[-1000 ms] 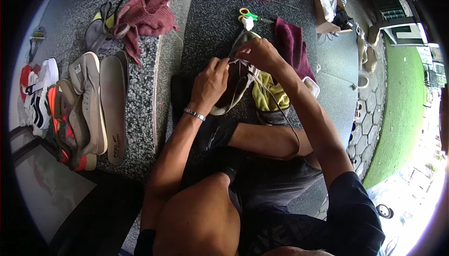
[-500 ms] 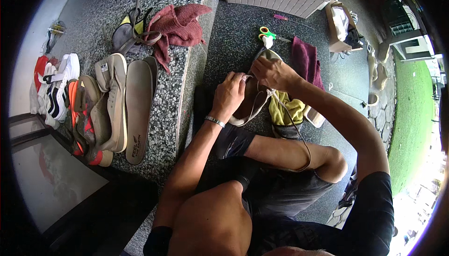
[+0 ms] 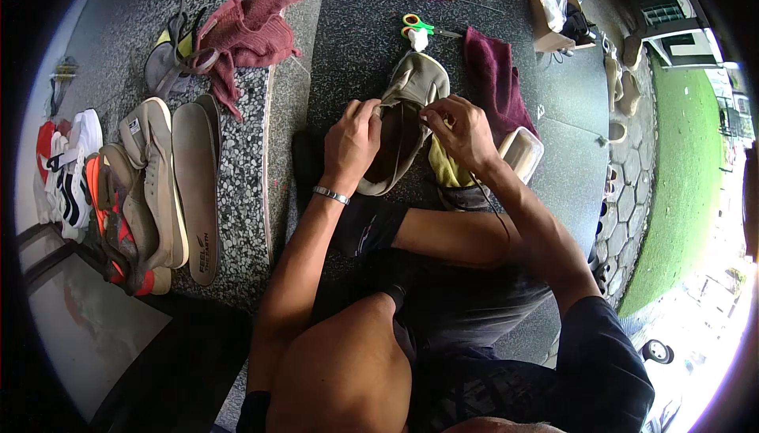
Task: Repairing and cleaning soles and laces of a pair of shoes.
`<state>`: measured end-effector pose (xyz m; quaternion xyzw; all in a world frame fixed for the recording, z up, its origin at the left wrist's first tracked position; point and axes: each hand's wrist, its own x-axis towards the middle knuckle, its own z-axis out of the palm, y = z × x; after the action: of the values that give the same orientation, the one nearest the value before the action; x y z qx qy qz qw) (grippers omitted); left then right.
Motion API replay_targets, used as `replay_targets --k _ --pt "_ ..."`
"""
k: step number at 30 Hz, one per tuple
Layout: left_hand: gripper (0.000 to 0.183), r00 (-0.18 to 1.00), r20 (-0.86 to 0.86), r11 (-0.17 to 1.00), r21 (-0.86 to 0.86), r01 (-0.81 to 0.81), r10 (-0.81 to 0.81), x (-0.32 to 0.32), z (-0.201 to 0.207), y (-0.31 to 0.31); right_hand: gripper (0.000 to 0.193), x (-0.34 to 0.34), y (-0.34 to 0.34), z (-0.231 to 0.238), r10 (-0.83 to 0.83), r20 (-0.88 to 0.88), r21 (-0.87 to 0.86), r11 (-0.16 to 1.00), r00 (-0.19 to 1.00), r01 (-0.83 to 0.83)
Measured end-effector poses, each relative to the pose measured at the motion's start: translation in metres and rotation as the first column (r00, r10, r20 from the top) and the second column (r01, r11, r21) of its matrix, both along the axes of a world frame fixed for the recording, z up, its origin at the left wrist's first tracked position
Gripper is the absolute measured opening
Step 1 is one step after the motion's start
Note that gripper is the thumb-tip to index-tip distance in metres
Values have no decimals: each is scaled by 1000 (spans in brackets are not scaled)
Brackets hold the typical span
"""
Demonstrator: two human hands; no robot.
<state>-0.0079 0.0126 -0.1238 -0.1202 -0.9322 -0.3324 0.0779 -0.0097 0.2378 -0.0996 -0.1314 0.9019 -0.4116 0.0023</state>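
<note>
Since the earlier frame both hands have shifted slightly lower on the shoe. The left hand (image 3: 352,142) grips the beige shoe (image 3: 407,117) at its opening; the right hand (image 3: 458,131) pinches a dark lace (image 3: 492,205). Scissors (image 3: 417,25) and a maroon cloth (image 3: 494,77) lie beyond on the floor (image 3: 356,45).

A single fisheye view is taken from the head, aimed steeply down and close over the lap; the left hand (image 3: 353,142) and right hand (image 3: 458,130) are framed upper centre.
</note>
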Motion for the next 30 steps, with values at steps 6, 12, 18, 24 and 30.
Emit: replay_targets --k 6,12,18,24,30 --pt "32 984 -27 970 -170 171 -178 -15 21 9 18 -5 -1 -13 -31 -215 162 985 976 67" --pt "17 967 9 932 -263 248 -254 -24 22 5 16 0 -3 -16 76 -187 118 992 979 -54" --pt "39 978 30 932 -301 204 -205 9 33 25 22 -1 10 -21 -66 25 11 998 998 65" --pt "27 961 133 952 -162 261 -241 22 51 16 24 -2 -1 -29 -66 7 22 998 998 66" --pt "23 824 551 907 402 -124 -131 11 119 -30 34 1 2 -35 -59 32 50 997 998 57"
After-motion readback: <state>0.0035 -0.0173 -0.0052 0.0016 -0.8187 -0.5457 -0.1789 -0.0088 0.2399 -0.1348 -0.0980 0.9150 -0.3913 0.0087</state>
